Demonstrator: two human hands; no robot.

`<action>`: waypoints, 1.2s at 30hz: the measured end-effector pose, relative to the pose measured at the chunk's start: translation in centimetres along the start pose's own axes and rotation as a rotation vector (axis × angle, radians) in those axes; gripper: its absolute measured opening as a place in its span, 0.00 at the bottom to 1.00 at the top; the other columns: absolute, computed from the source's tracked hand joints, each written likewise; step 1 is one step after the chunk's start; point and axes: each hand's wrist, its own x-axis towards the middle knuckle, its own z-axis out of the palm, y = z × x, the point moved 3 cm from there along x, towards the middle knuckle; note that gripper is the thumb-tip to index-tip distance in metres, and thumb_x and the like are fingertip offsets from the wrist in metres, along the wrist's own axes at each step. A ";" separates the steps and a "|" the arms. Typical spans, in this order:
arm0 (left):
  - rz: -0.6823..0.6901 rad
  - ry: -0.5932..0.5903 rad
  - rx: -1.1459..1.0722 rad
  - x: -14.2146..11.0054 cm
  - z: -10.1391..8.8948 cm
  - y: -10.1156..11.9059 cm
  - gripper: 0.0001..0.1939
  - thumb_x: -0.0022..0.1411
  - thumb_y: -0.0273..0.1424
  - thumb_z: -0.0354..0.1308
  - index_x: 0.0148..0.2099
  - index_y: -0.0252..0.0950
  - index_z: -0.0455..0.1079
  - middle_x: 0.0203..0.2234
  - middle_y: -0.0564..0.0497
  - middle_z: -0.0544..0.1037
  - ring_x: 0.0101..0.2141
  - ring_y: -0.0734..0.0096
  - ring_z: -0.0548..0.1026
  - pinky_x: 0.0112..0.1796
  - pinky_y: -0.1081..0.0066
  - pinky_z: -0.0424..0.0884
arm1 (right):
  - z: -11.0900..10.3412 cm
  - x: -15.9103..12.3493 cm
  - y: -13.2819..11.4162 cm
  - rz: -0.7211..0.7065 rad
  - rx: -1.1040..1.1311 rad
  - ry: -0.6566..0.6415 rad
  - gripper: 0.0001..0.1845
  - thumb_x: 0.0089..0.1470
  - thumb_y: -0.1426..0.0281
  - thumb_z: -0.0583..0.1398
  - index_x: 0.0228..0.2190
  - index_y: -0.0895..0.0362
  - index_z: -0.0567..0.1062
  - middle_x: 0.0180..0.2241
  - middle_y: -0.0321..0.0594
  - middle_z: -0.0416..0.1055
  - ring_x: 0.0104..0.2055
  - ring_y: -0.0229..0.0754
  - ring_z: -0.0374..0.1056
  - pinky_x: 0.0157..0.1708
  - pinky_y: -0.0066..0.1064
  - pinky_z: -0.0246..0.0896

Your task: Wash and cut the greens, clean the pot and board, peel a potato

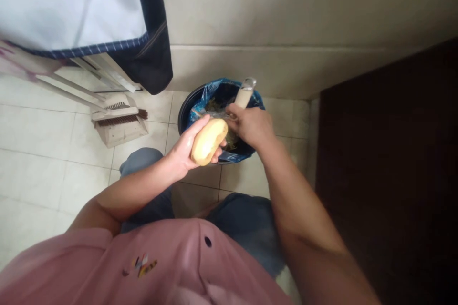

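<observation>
Left hand (pixel 184 150) cupped around a wet peeled potato (pixel 209 141), holding it from below at the front of a black bin (pixel 183 109). Right hand (pixel 250 126) clamped in a fist on a cream-handled peeler (pixel 244 93), blade hidden, knuckles just beside the potato's far end. Both hands close together, not quite clasped. Inside the blue bin liner (pixel 214 88), greenish scraps (pixel 216 105). Left of the bin, a dustpan and brush (pixel 119 126) on floor tiles (pixel 36 133).

Pale yellow potato (pixel 209 141), wet, oblong, lying across fingers of L hand (pixel 182 150), cream-handled peeler (pixel 244 94) w/ metal loop end, tilted up from R hand (pixel 250 126)
</observation>
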 end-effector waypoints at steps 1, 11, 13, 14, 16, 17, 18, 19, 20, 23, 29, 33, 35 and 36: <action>0.040 0.018 -0.033 0.0 0.0 0.1 0.25 0.67 0.51 0.57 0.42 0.31 0.75 0.25 0.47 0.77 0.20 0.72 0.74 0.19 0.76 0.68 | 0.0 -0.1 -0.1 0.012 -0.055 -0.044 0.11 0.58 0.61 0.63 0.41 0.51 0.80 0.26 0.40 0.75 0.27 0.46 0.68 0.28 0.32 0.54; 0.046 0.193 -0.090 1.2 -0.9 0.6 0.23 0.68 0.43 0.48 0.44 0.29 0.76 0.25 0.43 0.79 0.22 0.67 0.75 0.23 0.70 0.72 | -3.5 -2.0 -1.8 -0.170 0.286 0.375 0.17 0.63 0.54 0.59 0.44 0.52 0.78 0.29 0.38 0.75 0.29 0.42 0.68 0.30 0.32 0.61; 0.029 0.183 -0.068 1.3 -0.9 0.6 0.24 0.69 0.43 0.47 0.44 0.29 0.76 0.25 0.43 0.79 0.21 0.67 0.74 0.22 0.71 0.70 | -3.1 -1.8 -1.5 -0.130 0.204 0.320 0.16 0.63 0.55 0.59 0.43 0.52 0.78 0.28 0.39 0.75 0.29 0.43 0.69 0.30 0.32 0.60; 0.031 0.178 -0.058 1.3 -0.9 0.6 0.23 0.69 0.44 0.47 0.44 0.30 0.75 0.25 0.44 0.79 0.21 0.67 0.74 0.21 0.72 0.69 | -2.9 -1.7 -1.4 -0.111 0.163 0.285 0.16 0.62 0.55 0.60 0.43 0.52 0.78 0.28 0.39 0.76 0.29 0.44 0.70 0.30 0.32 0.59; 0.060 0.165 -0.045 1.3 -1.0 0.6 0.22 0.68 0.45 0.50 0.44 0.31 0.74 0.24 0.46 0.78 0.20 0.69 0.74 0.21 0.73 0.69 | -2.6 -1.4 -1.2 -0.088 0.116 0.237 0.16 0.61 0.56 0.60 0.43 0.52 0.79 0.29 0.40 0.77 0.29 0.44 0.70 0.30 0.32 0.58; 0.086 0.159 -0.046 1.3 -1.0 0.6 0.22 0.67 0.46 0.53 0.45 0.31 0.74 0.25 0.47 0.77 0.20 0.70 0.73 0.21 0.73 0.68 | -2.5 -1.4 -1.1 -0.080 0.112 0.235 0.16 0.61 0.57 0.60 0.44 0.52 0.79 0.30 0.41 0.77 0.30 0.45 0.71 0.30 0.32 0.58; 0.117 0.153 -0.051 1.2 -1.1 0.7 0.21 0.66 0.46 0.55 0.46 0.32 0.74 0.25 0.48 0.78 0.21 0.71 0.74 0.22 0.74 0.68 | -2.5 -1.3 -1.1 -0.072 0.114 0.246 0.16 0.61 0.57 0.60 0.44 0.52 0.79 0.31 0.41 0.77 0.30 0.44 0.71 0.30 0.32 0.58; 0.151 0.150 -0.061 1.1 -1.2 0.8 0.20 0.65 0.45 0.57 0.46 0.33 0.73 0.27 0.48 0.78 0.21 0.72 0.74 0.22 0.74 0.68 | -2.6 -1.3 -1.1 -0.066 0.121 0.266 0.15 0.61 0.57 0.60 0.44 0.53 0.79 0.31 0.41 0.77 0.30 0.44 0.71 0.30 0.32 0.58; 0.188 0.153 -0.074 1.0 -1.2 0.8 0.19 0.64 0.44 0.58 0.47 0.34 0.73 0.28 0.49 0.78 0.22 0.72 0.75 0.22 0.75 0.68 | -2.7 -1.3 -1.2 -0.065 0.134 0.286 0.15 0.61 0.57 0.61 0.44 0.53 0.79 0.31 0.41 0.77 0.29 0.44 0.70 0.30 0.32 0.58; 0.280 0.163 -0.116 0.7 -1.3 1.1 0.18 0.63 0.40 0.60 0.51 0.36 0.72 0.31 0.50 0.79 0.27 0.71 0.79 0.24 0.77 0.68 | -2.9 -1.3 -1.5 -0.117 0.248 0.340 0.15 0.61 0.57 0.61 0.41 0.54 0.78 0.28 0.38 0.75 0.27 0.41 0.67 0.29 0.32 0.59; 0.245 0.156 -0.168 0.9 -1.2 0.9 0.18 0.65 0.43 0.59 0.49 0.36 0.73 0.29 0.50 0.79 0.30 0.66 0.80 0.26 0.75 0.70 | -3.8 -2.4 -3.1 -0.262 0.617 0.488 0.17 0.62 0.52 0.62 0.38 0.52 0.77 0.26 0.34 0.71 0.25 0.39 0.66 0.27 0.32 0.64; 0.193 0.135 -0.172 1.6 -1.5 0.1 0.16 0.68 0.41 0.54 0.42 0.33 0.74 0.25 0.50 0.77 0.28 0.68 0.78 0.28 0.73 0.74 | -4.1 -3.7 -5.7 -0.446 0.695 0.391 0.15 0.61 0.53 0.65 0.39 0.51 0.78 0.30 0.36 0.76 0.25 0.38 0.67 0.25 0.30 0.64; 0.195 0.081 -0.180 1.8 -1.6 -0.2 0.14 0.68 0.38 0.54 0.39 0.33 0.73 0.26 0.49 0.77 0.29 0.69 0.78 0.30 0.73 0.75 | -3.7 -4.0 -6.9 -0.546 0.670 0.292 0.14 0.61 0.54 0.65 0.40 0.51 0.79 0.31 0.36 0.77 0.24 0.35 0.66 0.24 0.28 0.61; 0.195 0.056 -0.180 1.9 -1.6 -0.3 0.13 0.68 0.38 0.54 0.38 0.33 0.73 0.27 0.48 0.77 0.29 0.69 0.79 0.31 0.73 0.76 | -3.5 -4.0 -7.2 -0.568 0.654 0.255 0.14 0.62 0.54 0.65 0.41 0.51 0.80 0.31 0.35 0.77 0.24 0.35 0.66 0.25 0.28 0.60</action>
